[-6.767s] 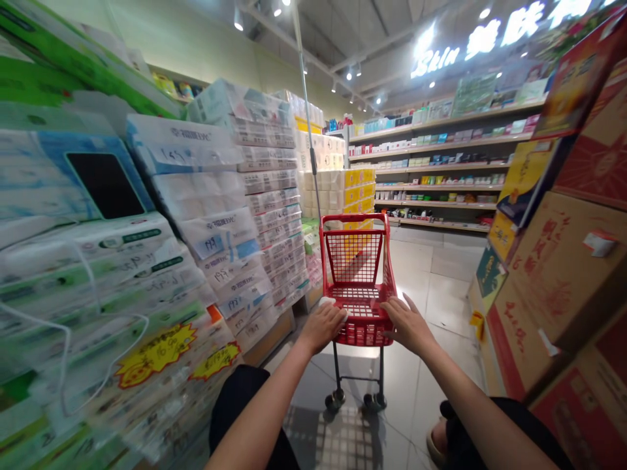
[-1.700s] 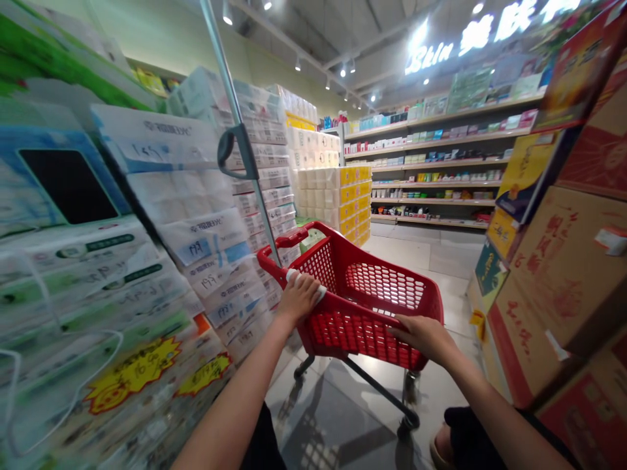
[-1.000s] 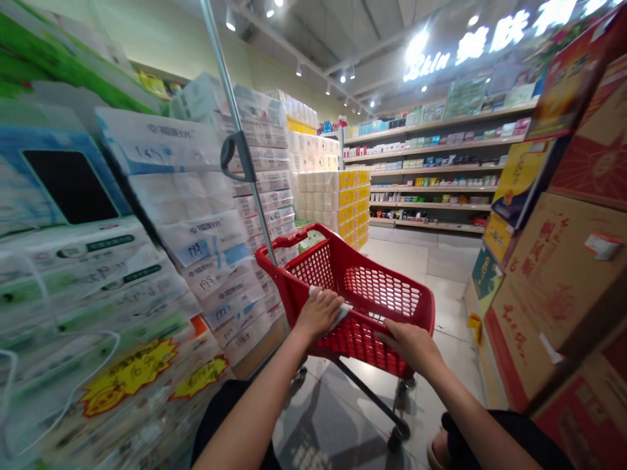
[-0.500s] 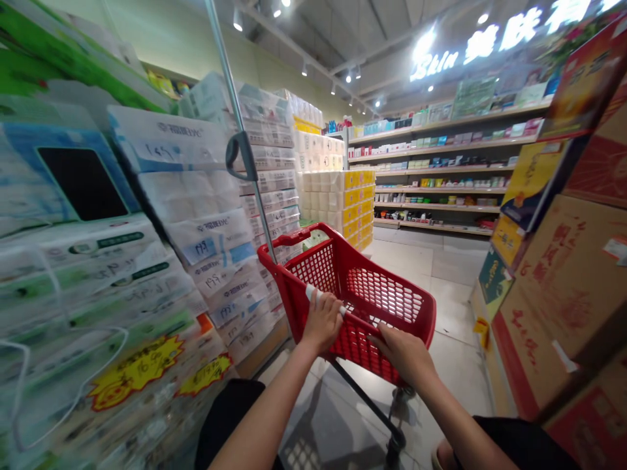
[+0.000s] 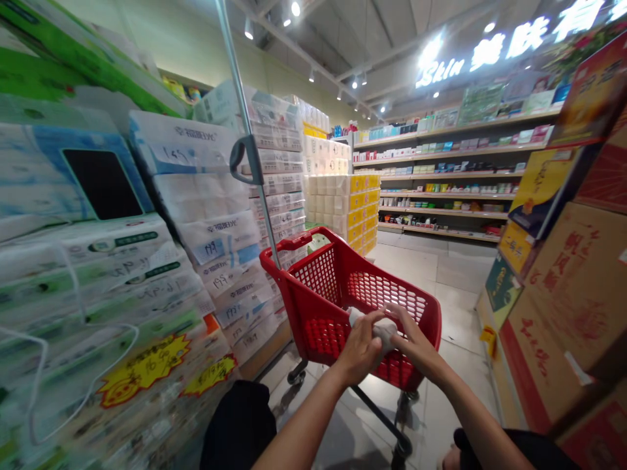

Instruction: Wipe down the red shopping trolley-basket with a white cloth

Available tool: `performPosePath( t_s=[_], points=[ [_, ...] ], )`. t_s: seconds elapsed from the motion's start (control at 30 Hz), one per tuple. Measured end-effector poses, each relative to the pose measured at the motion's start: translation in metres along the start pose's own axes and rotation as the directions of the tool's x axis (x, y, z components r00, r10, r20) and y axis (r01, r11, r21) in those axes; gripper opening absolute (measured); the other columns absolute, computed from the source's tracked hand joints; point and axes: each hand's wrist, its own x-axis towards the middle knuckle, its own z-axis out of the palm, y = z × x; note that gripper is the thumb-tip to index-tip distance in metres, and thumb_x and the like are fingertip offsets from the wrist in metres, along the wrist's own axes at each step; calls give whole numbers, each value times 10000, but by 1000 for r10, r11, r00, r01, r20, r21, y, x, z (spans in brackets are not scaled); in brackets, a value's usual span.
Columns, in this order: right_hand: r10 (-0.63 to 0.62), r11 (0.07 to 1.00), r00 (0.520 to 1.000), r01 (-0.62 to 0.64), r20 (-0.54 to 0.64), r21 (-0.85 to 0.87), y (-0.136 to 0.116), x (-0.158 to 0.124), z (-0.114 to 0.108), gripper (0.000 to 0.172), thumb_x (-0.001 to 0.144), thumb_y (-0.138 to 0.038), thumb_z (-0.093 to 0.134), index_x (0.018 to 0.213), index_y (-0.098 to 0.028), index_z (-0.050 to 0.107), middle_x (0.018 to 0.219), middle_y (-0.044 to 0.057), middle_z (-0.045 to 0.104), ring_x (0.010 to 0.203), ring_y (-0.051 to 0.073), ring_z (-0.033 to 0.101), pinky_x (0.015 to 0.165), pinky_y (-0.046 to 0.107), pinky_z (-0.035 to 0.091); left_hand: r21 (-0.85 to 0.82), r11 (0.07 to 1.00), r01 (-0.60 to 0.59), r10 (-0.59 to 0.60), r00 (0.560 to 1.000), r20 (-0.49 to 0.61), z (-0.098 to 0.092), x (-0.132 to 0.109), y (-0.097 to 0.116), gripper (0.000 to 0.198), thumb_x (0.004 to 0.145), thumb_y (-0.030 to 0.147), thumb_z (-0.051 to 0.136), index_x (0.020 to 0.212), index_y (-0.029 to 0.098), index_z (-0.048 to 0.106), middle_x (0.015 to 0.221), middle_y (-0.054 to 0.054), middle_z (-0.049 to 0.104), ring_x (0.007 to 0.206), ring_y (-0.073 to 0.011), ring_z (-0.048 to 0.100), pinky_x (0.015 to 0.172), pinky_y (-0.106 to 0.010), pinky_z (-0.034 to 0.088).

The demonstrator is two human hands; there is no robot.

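A small red plastic shopping cart (image 5: 337,274) stands on the tiled floor in front of me, turned at an angle, with a grey pole (image 5: 247,140) rising from its far left corner. My left hand (image 5: 360,349) and my right hand (image 5: 414,343) meet above the cart's near rim. Both close on a crumpled white cloth (image 5: 381,326) held between them. The cart's basket looks to hold nothing.
Wrapped packs of tissue (image 5: 196,215) are stacked high along the left, with yellow price tags (image 5: 147,365) low down. Cardboard boxes (image 5: 563,287) are piled on the right. Shelves of goods (image 5: 441,176) line the far wall. Tiled aisle floor (image 5: 450,287) runs ahead past the cart.
The left hand has left the cart's left rim, where it rubbed the cloth, and moved to the right hand. Both hands now hold the cloth together above the near rim.
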Motion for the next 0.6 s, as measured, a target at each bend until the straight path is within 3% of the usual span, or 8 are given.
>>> performPosePath(
  t_s=[0.07,0.13,0.23,0.3,0.37,0.47,0.6],
  points=[
    [22,997,1000,-23,-17,-67,-6,6,0,522,900,-384,370,1399,-235,335,1422,109,448,1307,229,422,1004,379,399,-80,997,4,-9,998,-60,-13,7,-2,471,935,169,297,1399,249,301,1451,-80,412,1298,-185,437,1054,-403,416],
    [85,975,994,-69,63,-211,-12,9,5,481,941,-460,338,1373,-252,383,1358,112,523,1243,249,494,918,373,444,-22,1000,14,-17,987,-162,-33,16,-8,427,929,137,279,1325,242,402,1399,-80,462,1283,-186,449,1058,-415,410],
    [207,895,955,-99,210,-434,-14,11,13,401,970,-503,293,1198,-265,522,1046,89,690,968,245,652,695,304,457,274,959,79,-7,967,-253,-69,26,-28,349,946,176,325,1247,244,490,1338,-69,510,1288,-211,431,1127,-480,307],
    [223,843,951,-77,215,-533,-9,12,16,375,977,-503,294,1070,-254,558,891,69,705,856,227,675,619,264,414,497,859,125,2,969,-248,-91,28,-48,280,952,266,406,1205,254,524,1324,-54,520,1309,-236,392,1164,-518,214],
    [204,816,960,-57,194,-576,-3,12,16,357,978,-501,308,1017,-246,555,859,58,701,817,216,679,578,246,383,651,748,130,-6,982,-189,-105,27,-68,245,944,372,451,1123,252,566,1241,-52,562,1279,-254,403,1169,-538,175],
    [170,800,968,-25,187,-599,1,17,18,340,987,-473,307,996,-230,544,872,60,698,810,217,682,550,246,371,758,641,119,-24,990,-136,-107,23,-87,273,936,448,438,1015,231,583,1095,-61,590,1162,-261,456,1153,-564,161],
    [154,775,970,-1,188,-632,-14,36,35,330,993,-443,315,1010,-200,538,886,95,695,813,224,689,585,262,412,778,613,136,-25,988,-153,-95,24,-87,249,931,419,420,966,219,565,1028,-65,574,1058,-256,472,1132,-574,165]
  ],
)
